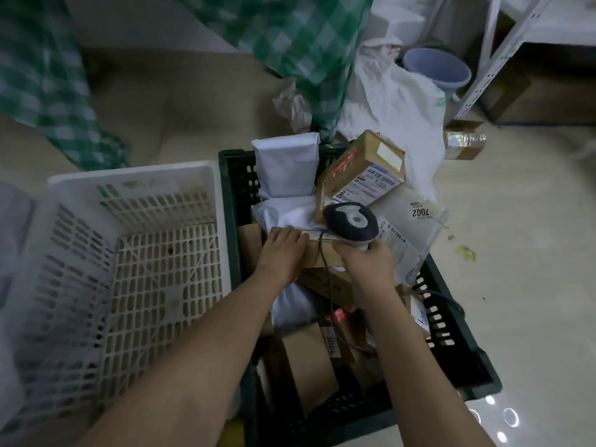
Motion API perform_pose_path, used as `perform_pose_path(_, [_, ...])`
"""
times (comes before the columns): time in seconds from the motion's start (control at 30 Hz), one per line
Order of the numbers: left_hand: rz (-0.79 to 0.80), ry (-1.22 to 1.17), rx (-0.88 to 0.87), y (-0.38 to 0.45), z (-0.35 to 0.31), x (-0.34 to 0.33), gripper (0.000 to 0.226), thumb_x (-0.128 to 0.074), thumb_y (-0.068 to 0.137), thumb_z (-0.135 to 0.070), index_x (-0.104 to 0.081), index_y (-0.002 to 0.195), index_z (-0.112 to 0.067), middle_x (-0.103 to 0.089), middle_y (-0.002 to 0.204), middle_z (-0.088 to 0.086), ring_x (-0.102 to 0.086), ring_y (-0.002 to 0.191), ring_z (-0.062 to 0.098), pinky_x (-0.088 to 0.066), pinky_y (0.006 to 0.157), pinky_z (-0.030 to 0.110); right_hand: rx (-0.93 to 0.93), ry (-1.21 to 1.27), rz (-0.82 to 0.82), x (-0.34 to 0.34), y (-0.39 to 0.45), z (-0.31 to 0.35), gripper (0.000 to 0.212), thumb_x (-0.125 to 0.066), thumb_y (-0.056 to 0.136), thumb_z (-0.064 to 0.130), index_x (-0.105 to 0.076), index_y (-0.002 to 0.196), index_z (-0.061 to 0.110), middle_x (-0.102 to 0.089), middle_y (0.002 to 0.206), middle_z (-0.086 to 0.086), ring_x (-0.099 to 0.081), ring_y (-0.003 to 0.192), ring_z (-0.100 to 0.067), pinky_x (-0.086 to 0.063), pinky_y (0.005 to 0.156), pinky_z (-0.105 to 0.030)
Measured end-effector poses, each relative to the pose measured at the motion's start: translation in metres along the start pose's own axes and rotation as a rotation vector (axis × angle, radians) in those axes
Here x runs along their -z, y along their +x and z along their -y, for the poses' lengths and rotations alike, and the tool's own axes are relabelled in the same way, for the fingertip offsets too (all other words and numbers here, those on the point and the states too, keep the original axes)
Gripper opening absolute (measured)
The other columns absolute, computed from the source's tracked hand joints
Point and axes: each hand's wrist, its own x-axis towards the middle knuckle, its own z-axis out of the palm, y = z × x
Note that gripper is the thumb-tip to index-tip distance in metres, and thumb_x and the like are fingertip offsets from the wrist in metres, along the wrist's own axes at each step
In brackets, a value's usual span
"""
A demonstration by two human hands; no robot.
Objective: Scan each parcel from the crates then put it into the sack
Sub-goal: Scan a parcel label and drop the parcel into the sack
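Two crates (pixel 129 253), one scanner (pixel 351 225).

A dark navy scanner (pixel 351 224) with a pale grey top sits above the right grip (pixel 367 262). Beyond it hangs green-and-white checked cloth (pixel 290 37). Left stands a white crate (pixel 129 179); brown boxes (pixel 361 169) fill a black crate (pixel 451 350).

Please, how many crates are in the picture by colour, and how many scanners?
White crate: 1
Dark green crate, holding the parcels: 1
Handheld scanner, gripped by the right hand: 1
Total: 3
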Motion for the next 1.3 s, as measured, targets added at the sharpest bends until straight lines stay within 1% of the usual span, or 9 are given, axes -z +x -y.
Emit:
perform_pose_path(0.23, [-0.202, -0.272, 0.017, -0.028, 0.014, 0.022, 0.055, -0.074, 0.073, -0.02, -0.055, 0.125, -0.01, -0.059, 0.121, 0.01, -0.052, 0.114, 0.03, -0.038, 0.093, 0.035, -0.003, 0.063, -0.024, 0.008, -0.018, -0.004, 0.022, -0.074, 0.078, 0.006, -0.059, 0.079, 0.024, -0.065, 0.082, 0.005, -0.06, 0.082, -0.012, -0.045, 0.074, -0.03])
perform_pose_path(0.5, [-0.333, -0.241, 0.04, -0.12, 0.027, 0.112, 0.061, -0.074, 0.076, -0.024, -0.048, 0.131, -0.02, -0.046, 0.135, -0.002, -0.036, 0.125, 0.019, -0.036, 0.103, 0.033, 0.108, 0.109, -0.01, 0.005, -0.084, 0.04, 0.018, -0.069, 0.087, 0.021, -0.056, 0.077, 0.025, -0.063, 0.076, -0.003, -0.059, 0.07, -0.012, -0.042, 0.052, -0.014])
perform_pose_path(0.6, [-0.345, -0.123, 0.055, -0.152, 0.036, 0.127, 0.06, -0.076, 0.075, -0.023, -0.05, 0.13, -0.019, -0.046, 0.134, 0.001, -0.037, 0.124, 0.023, -0.039, 0.103, 0.04, 0.151, 0.17, 0.004, -0.007, -0.106, 0.05, 0.014, -0.07, 0.087, 0.024, -0.058, 0.088, 0.029, -0.061, 0.082, 0.01, -0.055, 0.074, -0.002, -0.043, 0.063, -0.017])
perform_pose_path(0.7, [-0.252, -0.007, 0.004, -0.188, 0.044, 0.119, 0.057, -0.081, 0.069, -0.02, -0.057, 0.12, -0.014, -0.053, 0.128, 0.009, -0.048, 0.117, 0.029, -0.047, 0.095, 0.046, 0.076, 0.263, -0.008, -0.027, -0.126, 0.045, 0.022, -0.071, 0.086, 0.02, -0.061, 0.107, 0.018, -0.064, 0.098, 0.003, -0.058, 0.088, -0.01, -0.045, 0.076, -0.026])
perform_pose_path(0.83, [-0.154, 0.054, -0.04, -0.222, 0.049, 0.093, 0.043, -0.077, 0.075, -0.017, -0.058, 0.113, -0.015, -0.053, 0.129, 0.007, -0.05, 0.118, 0.026, -0.048, 0.093, 0.037, -0.02, 0.131, 0.105, -0.055, -0.142, 0.014, 0.018, -0.072, 0.084, 0.024, -0.058, 0.096, 0.022, -0.064, 0.103, 0.002, -0.059, 0.109, -0.021, -0.044, 0.1, -0.041])
perform_pose_path(0.93, [-0.088, -0.191, 0.101, -0.228, 0.058, 0.087, 0.043, -0.064, 0.088, -0.038, -0.049, 0.125, -0.022, -0.044, 0.133, -0.005, -0.037, 0.123, 0.014, -0.043, 0.098, 0.032, -0.045, 0.055, 0.122, -0.066, -0.145, 0.0, 0.019, -0.071, 0.085, 0.023, -0.053, 0.09, 0.028, -0.058, 0.098, 0.008, -0.055, 0.107, -0.017, -0.04, 0.102, -0.037])
perform_pose_path(1.03, [-0.223, -0.553, 0.349, -0.222, 0.058, 0.089, 0.045, -0.059, 0.089, -0.047, -0.048, 0.127, -0.026, -0.052, 0.117, -0.006, -0.044, 0.111, 0.011, -0.048, 0.088, 0.033, -0.056, 0.132, 0.065, -0.072, -0.14, 0.0, 0.022, -0.074, 0.083, 0.023, -0.054, 0.093, 0.028, -0.059, 0.097, 0.006, -0.056, 0.108, -0.018, -0.042, 0.1, -0.037])
perform_pose_path(1.17, [-0.304, -0.55, 0.561, -0.204, 0.061, 0.086, 0.06, -0.069, 0.083, -0.042, -0.044, 0.135, -0.024, -0.037, 0.132, 0.005, -0.028, 0.126, 0.022, -0.034, 0.103, 0.037, -0.016, -0.008, 0.097, -0.071, -0.135, -0.003, 0.031, -0.071, 0.085, 0.025, -0.059, 0.112, 0.015, -0.062, 0.111, -0.001, -0.054, 0.107, -0.016, -0.038, 0.089, -0.029])
perform_pose_path(1.3, [-0.03, -0.644, 0.635, -0.188, 0.075, 0.083, 0.093, -0.075, 0.075, -0.043, -0.022, 0.15, -0.025, -0.023, 0.155, 0.005, -0.023, 0.141, 0.028, -0.025, 0.115, 0.045, 0.003, 0.046, 0.078, -0.069, -0.13, -0.011, 0.034, -0.072, 0.085, 0.022, -0.058, 0.116, 0.017, -0.061, 0.108, 0.003, -0.053, 0.102, -0.011, -0.04, 0.09, -0.03])
